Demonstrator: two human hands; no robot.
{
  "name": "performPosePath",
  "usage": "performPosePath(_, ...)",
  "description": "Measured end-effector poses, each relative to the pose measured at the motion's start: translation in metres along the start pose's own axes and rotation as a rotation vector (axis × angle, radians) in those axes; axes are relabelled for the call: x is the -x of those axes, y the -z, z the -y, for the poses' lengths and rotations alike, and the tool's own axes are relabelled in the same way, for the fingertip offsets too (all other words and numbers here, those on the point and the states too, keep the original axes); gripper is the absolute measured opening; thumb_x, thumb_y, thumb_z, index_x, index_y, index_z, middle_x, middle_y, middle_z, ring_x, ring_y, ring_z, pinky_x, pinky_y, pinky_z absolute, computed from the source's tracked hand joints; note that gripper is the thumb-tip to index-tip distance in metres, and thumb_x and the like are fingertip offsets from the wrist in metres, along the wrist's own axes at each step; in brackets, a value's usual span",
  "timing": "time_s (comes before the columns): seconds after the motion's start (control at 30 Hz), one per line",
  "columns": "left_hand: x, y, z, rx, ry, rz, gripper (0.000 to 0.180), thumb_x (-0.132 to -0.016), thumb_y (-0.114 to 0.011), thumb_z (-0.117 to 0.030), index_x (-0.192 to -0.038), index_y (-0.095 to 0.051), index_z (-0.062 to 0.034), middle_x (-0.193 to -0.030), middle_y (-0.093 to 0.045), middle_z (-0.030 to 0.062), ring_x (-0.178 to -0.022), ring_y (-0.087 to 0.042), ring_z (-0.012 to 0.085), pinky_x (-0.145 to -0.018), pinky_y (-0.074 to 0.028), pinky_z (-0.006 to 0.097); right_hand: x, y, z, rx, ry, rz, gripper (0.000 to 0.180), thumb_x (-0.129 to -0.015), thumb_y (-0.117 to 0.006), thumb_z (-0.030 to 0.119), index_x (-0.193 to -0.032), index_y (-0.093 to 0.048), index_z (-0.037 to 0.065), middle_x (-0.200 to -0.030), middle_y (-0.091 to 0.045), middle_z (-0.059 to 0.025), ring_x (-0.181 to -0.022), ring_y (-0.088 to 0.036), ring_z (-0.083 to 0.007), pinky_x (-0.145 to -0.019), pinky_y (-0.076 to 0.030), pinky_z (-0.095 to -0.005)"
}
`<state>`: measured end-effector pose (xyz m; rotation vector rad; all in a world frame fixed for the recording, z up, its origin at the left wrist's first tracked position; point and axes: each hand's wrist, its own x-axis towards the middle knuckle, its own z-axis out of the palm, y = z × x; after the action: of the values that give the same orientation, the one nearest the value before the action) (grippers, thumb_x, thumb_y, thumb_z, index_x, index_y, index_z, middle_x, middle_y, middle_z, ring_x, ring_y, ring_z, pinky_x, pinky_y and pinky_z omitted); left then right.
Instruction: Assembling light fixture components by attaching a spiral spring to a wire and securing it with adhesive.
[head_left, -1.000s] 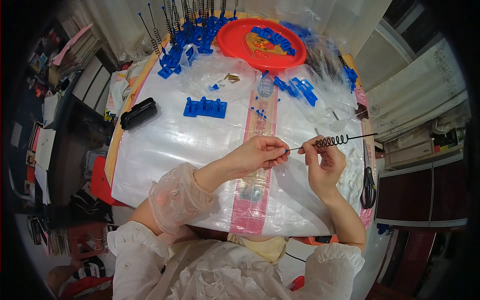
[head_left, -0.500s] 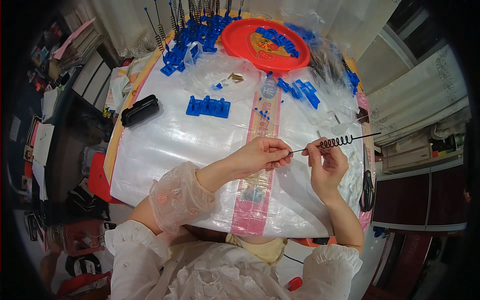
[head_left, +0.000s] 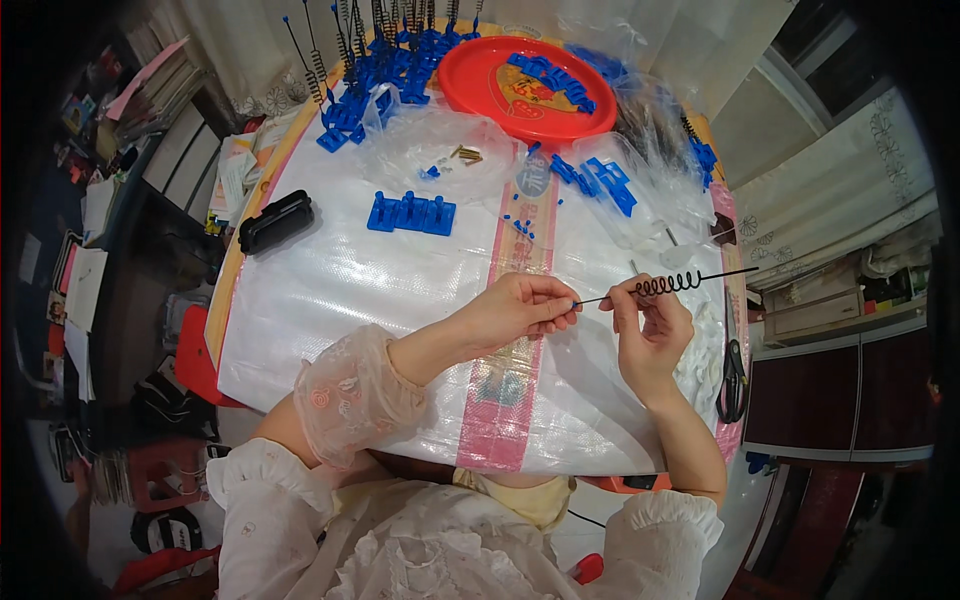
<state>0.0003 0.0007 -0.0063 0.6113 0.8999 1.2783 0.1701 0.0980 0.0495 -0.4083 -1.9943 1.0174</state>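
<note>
1. Head view, change: over the last second, the left hand [head_left: 530, 303] and right hand [head_left: 655, 325] have kept nearly the same pose; the whole scene has shifted only slightly, which suggests movement of the head. For the work, this appears to mean a steady hold, with no visible part added or released.
2. Head view, hands: two, both narrowed in a pinch. The left closes on a small blue tip [head_left: 575, 304] at the left end of a black coiled wire [head_left: 668, 285]; the right grips that wire just left of its coil. The wire is held above the near right part of a white woven sheet [head_left: 300, 330], its straight end pointing right.
3. Head view, single items: one black case [head_left: 276, 222], left; one red tray [head_left: 452, 82], far, bearing a row of blue parts; one pair of black-handled scissors [head_left: 733, 385], right.
4. Head view, groups: three upright posts on the blue post blocks [head_left: 411, 216], left of centre; several brass pins [head_left: 466, 154], overlapping; several blue bits [head_left: 521, 226] near the middle; many blue spring stands [head_left: 395, 85], far left, too crowded to count.
</note>
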Motion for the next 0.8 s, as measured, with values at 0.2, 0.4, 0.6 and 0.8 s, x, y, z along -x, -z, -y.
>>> performPosePath(0.2,-0.0025,-0.0003,0.0047,0.005,-0.019,-0.035,0.016,-0.101,-0.061,-0.018,-0.110,-0.067,-0.0054,-0.094,-0.069,0.0007,-0.081,-0.061,0.0053,-0.071,-0.049,0.019,0.0000,-0.0002,-0.0001,0.035,0.010,-0.001,0.007,-0.087,-0.068,-0.008,-0.084,-0.063,-0.004,-0.076,-0.069,-0.0094,-0.066,-0.065,-0.0120,-0.060,-0.048,-0.0229)
performPosePath(0.4,-0.0021,0.0006,0.0048,0.046,-0.026,-0.015,0.018,-0.102,-0.060,-0.019,-0.111,-0.066,-0.0044,-0.094,-0.069,0.0012,-0.081,-0.061,0.0054,-0.072,-0.049,0.019,0.0009,-0.0008,-0.0001,0.029,0.017,-0.002,0.007,-0.086,-0.070,-0.007,-0.084,-0.064,-0.003,-0.076,-0.069,-0.0088,-0.064,-0.063,-0.0110,-0.059,-0.047,-0.0229)
performPosePath(0.6,-0.0011,-0.0026,0.0015,0.036,-0.009,-0.036,0.018,-0.102,-0.060,-0.019,-0.112,-0.066,-0.0043,-0.094,-0.068,0.0012,-0.081,-0.061,0.0050,-0.073,-0.049,0.019,-0.0004,0.0009,0.0000,0.052,0.033,-0.012,0.007,-0.086,-0.070,-0.006,-0.083,-0.065,-0.002,-0.075,-0.069,-0.0082,-0.063,-0.062,-0.0103,-0.057,-0.045,-0.0232)
performPosePath(0.8,-0.0009,-0.0019,0.0032,-0.006,-0.004,-0.052,0.019,-0.102,-0.060,-0.016,-0.115,-0.066,-0.0037,-0.097,-0.068,0.0011,-0.083,-0.061,0.0052,-0.076,-0.051,0.019,-0.0024,0.0007,-0.0039,0.062,0.034,-0.029,0.006,-0.086,-0.072,-0.003,-0.085,-0.066,-0.001,-0.073,-0.070,-0.0062,-0.059,-0.059,-0.0079,-0.054,-0.044,-0.0229)
